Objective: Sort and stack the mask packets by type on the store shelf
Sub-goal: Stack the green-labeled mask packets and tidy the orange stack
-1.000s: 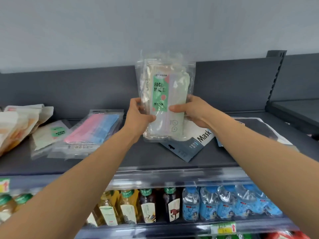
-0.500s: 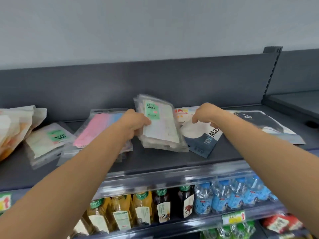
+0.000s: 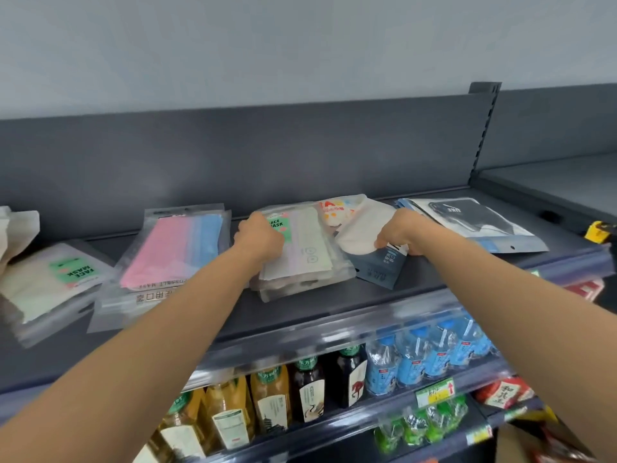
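On the top shelf (image 3: 334, 299), left hand (image 3: 258, 240) curls round the green-label face mask stack (image 3: 302, 262), right hand (image 3: 400, 232) pinches the touching navy mask packet (image 3: 380, 267); pulling it could drag the slick stack askew.

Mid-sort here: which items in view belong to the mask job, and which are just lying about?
Job: green-label mask stack held by left hand; navy mask packet in right hand; pink-and-blue stack; far-left green-label packets; black packet; orange-print packet.
Bystanders: tea bottles; water bottles; price tag.
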